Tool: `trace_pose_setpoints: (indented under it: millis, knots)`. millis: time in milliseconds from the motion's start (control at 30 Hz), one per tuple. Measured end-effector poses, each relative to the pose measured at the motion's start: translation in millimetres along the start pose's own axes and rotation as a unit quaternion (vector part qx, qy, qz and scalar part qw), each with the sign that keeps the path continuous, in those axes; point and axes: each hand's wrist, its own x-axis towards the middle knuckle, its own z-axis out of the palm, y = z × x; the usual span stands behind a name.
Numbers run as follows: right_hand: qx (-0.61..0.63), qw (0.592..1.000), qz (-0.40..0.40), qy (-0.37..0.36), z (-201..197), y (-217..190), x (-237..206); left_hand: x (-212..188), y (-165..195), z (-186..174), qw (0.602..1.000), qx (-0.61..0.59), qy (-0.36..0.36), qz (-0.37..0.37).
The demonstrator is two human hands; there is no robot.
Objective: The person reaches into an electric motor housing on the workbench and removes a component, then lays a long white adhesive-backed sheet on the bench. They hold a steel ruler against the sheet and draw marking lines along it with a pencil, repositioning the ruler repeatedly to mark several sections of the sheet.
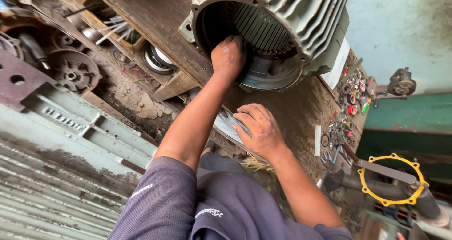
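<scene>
A large grey-green finned motor housing [301,14] lies on its side on a worn wooden bench [292,108], its open end facing me. My left hand [228,56] reaches into the open bore at the lower rim, next to the slotted stator core [261,30]. Its fingers are curled inward and hidden, so I cannot see whether they hold anything. My right hand [256,129] lies at the bench's near edge, fingers bent over a grey sheet [226,122] that sticks out there.
Small rings, washers and bits [351,99] are scattered on the bench's right end. A yellow gasket ring [391,179] lies over a pipe at lower right. Motor end covers [70,70], a wooden tray of parts [117,30] and a grey-green metal frame [70,122] lie at left.
</scene>
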Motion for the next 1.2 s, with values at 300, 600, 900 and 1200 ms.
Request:
trace_pose_setpoints:
  millis: [300, 600, 900, 1200]
  knots:
    - [-0.009, 0.999, -0.008, 0.033, 8, 16, 31, -7, -14, 23, 0.999, -0.007, 0.024, 0.041]
    - [0.003, 0.998, -0.006, 0.068, 17, 28, 47, -3, -15, 35, 0.998, 0.007, 0.008, 0.062]
    - [0.009, 0.997, -0.004, 0.078, 20, 29, 42, -3, -11, 35, 0.997, -0.001, 0.02, 0.069]
    - [0.023, 0.996, -0.002, 0.089, 15, 41, 36, -2, -9, 47, 0.998, 0.051, 0.017, 0.024]
